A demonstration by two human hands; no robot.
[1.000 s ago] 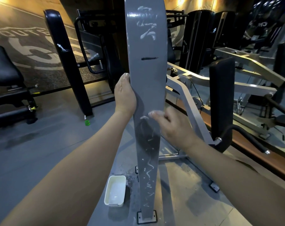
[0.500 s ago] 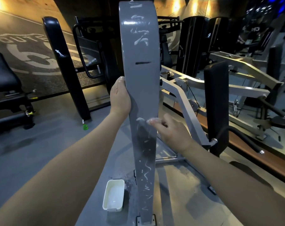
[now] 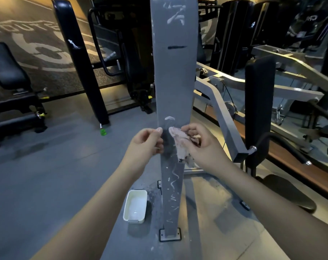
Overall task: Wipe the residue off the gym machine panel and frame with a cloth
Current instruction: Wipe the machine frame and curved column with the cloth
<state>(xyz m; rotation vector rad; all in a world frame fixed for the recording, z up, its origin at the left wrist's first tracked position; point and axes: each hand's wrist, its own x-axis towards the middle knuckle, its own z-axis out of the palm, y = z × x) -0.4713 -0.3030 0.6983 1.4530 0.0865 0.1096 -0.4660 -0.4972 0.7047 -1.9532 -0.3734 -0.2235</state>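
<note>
Cloth (image 3: 179, 142) bunched in right hand (image 3: 202, 147), against grey panel (image 3: 175, 81) above white smears (image 3: 173, 182); left hand (image 3: 144, 145) curled at panel's left edge, grip unclear.

Dim, warm amber light from the far wall; soft focus, edges bowed.

Smooth grey gym floor (image 3: 37, 184), shallow white rectangular plastic tray (image 3: 135, 206) just beside the bolted foot plate (image 3: 170, 235) of the grey metal upright panel (image 3: 175, 81), white spatter (image 3: 152, 194) around them, small green object (image 3: 103, 132) well apart to the left.
</note>
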